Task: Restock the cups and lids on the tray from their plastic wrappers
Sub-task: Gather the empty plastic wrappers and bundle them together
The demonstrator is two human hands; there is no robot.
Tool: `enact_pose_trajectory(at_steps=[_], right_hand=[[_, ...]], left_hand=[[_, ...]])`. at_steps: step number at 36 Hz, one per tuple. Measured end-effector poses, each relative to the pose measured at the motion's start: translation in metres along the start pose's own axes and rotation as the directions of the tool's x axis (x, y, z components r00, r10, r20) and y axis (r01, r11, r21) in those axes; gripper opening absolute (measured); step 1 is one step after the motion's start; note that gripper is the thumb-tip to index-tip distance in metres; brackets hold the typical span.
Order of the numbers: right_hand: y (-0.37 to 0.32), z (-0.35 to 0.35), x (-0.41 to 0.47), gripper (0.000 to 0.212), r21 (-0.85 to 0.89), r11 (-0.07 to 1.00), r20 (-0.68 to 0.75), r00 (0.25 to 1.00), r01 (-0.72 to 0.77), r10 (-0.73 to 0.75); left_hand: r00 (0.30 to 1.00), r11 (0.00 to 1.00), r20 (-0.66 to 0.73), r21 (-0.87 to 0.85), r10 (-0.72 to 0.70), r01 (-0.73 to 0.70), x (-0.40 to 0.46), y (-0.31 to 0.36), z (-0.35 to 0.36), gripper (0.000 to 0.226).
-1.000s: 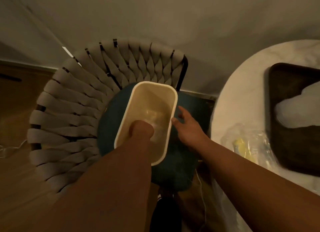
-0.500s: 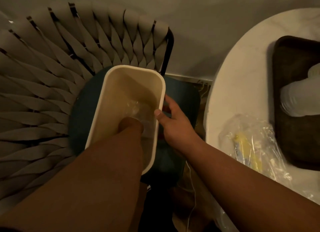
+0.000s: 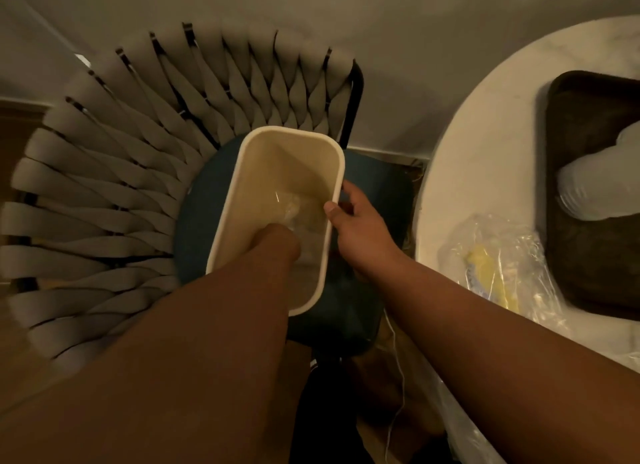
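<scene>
Bin [image 3: 242, 200]: on the chair [image 3: 114, 193] seat, left of the table [image 3: 485, 124]; crumpled wrapper [image 3: 298, 214] in its bottom
My left hand [image 3: 277, 242]: reaches down inside the bin, over the wrapper
My right hand [image 3: 360, 231]: on the bin's right rim
Tray [image 3: 581, 256]: on the table, far right; stacked cups [image 3: 599, 183] lie on it
Plastic bag [image 3: 502, 266]: on the table, left of the tray

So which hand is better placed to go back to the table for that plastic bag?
The right hand, probably. It grips the bin's rim on the side nearest the table, where the bag lies. The left hand is deep in the bin, on the wrapper there.
</scene>
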State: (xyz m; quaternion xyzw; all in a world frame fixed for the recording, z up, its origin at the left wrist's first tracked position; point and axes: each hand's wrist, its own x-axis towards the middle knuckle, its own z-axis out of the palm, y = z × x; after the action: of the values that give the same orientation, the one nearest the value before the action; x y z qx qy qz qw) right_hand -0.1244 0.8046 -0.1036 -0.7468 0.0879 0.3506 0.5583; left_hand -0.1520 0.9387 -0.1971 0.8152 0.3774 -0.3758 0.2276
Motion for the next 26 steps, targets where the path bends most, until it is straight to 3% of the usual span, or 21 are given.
enact_pose_trajectory(at_steps=[2,5,8,15,19,26], right_hand=[[-0.006,0.003,-0.002,0.048,-0.044,0.999,-0.014,1.0,0.004,-0.005],[-0.014,0.004,-0.012,0.051,-0.107,0.994,-0.048,0.999,0.018,-0.024],[-0.022,-0.005,-0.03,0.056,-0.164,0.985,-0.054,0.996,0.06,-0.069],[-0.048,-0.041,-0.088,0.049,-0.263,0.91,-0.007,0.943,0.319,-0.332],[-0.056,-0.084,-0.127,0.038,-0.312,0.843,0.023,0.891,0.438,-0.454],[-0.032,-0.213,-0.191,0.027,-0.451,0.734,0.044,0.834,0.508,-0.551]], left_hand=[[1.0,0.999,0.007,-0.032,0.023,-0.023,-0.011,0.0,-0.01,0.038],[0.998,0.988,-0.047,-0.148,0.041,-0.048,-0.02,-0.007,-0.019,0.019],[0.985,0.98,-0.159,-0.172,0.072,-0.099,-0.035,-0.005,-0.031,0.029],[0.862,0.944,-0.487,-0.194,0.144,-0.268,-0.129,0.033,-0.064,0.032],[0.793,0.849,-0.566,-0.287,0.224,-0.444,-0.191,0.054,-0.053,0.019],[0.71,0.748,-0.586,-0.248,0.39,-0.615,-0.295,0.097,-0.001,0.019]])
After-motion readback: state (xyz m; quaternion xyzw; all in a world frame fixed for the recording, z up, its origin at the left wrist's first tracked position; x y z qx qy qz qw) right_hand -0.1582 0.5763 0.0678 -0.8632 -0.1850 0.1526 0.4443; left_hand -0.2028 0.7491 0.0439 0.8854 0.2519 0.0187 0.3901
